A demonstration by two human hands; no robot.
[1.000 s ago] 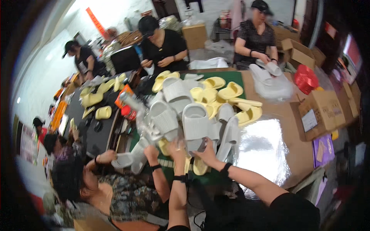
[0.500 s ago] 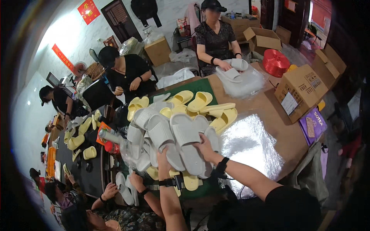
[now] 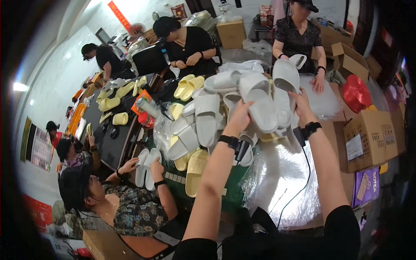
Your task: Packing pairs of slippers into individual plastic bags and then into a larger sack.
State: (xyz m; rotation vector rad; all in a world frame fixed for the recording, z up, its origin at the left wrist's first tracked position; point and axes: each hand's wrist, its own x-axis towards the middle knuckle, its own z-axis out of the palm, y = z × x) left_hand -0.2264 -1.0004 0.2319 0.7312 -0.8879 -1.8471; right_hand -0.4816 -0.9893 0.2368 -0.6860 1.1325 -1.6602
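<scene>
My left hand (image 3: 239, 118) is closed on the near end of a grey slide slipper (image 3: 263, 110). Beside it, my right hand (image 3: 302, 104) grips the side of a second grey slipper (image 3: 284, 106). Both slippers are held up over the far right of a heap, soles slanting toward me. More grey slippers (image 3: 207, 119) lie piled to the left of my left hand. Yellow slippers (image 3: 197, 173) show at the heap's near edge, and another yellow pair (image 3: 188, 86) lies behind it. The fingertips under the slippers are partly hidden.
Shiny clear plastic sheeting (image 3: 281, 186) covers the table below my right arm. A carton (image 3: 370, 136) and red twine roll (image 3: 356, 94) stand right. At left, a co-worker's hands (image 3: 157, 170) hold grey slippers; across, another's hand (image 3: 318, 82) rests on plastic. A cable hangs at my right wrist.
The view has swung left. My hands have moved farther out with the two grey slippers, lifting them clear of the near heap. The co-worker across has moved a hand onto the plastic.
</scene>
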